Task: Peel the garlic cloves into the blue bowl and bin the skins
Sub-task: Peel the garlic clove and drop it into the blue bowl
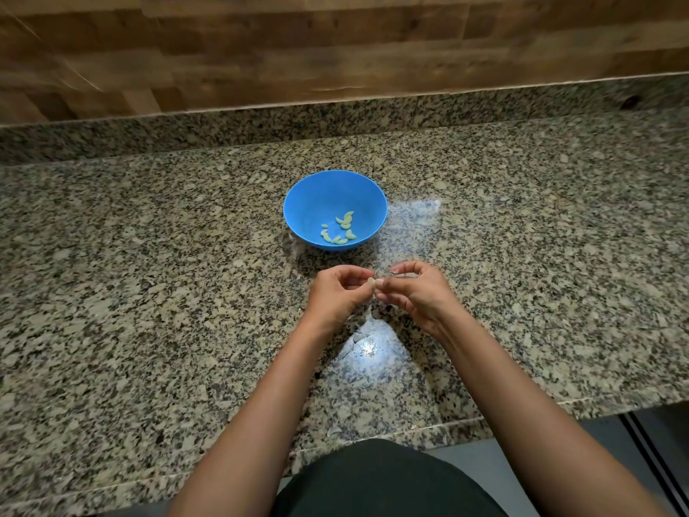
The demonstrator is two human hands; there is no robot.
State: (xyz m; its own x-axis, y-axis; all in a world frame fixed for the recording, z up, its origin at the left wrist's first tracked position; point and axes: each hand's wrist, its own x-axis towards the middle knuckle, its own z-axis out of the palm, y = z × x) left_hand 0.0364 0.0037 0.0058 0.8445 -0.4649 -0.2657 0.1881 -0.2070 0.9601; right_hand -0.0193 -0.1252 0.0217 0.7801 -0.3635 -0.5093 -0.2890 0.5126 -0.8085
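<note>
A garlic clove (pixel 371 281) is pinched between the fingertips of the left hand (pixel 337 294) and the right hand (pixel 419 292), which are brought together just above the worktop (pixel 149 278). The fingers of both hands are curled inward, and the forearms are stretched forward from the lower edge and converge at the clove. Whether skin remains on the clove cannot be told. A few thin, pale skins (pixel 358 336) are seen on the worktop just below the hands, in a bright patch of reflected light. The blue bowl (pixel 298 197) is set upright just beyond the hands, apart from them, and several peeled cloves (pixel 340 233) are gathered inside at its near side. The worktop is spread wide to either side of bowl and hands. It is bounded behind by a low stone upstand and a wooden wall (pixel 335 50). In front it is bounded by its own edge, where a dark garment (pixel 384 479) is seen.
</note>
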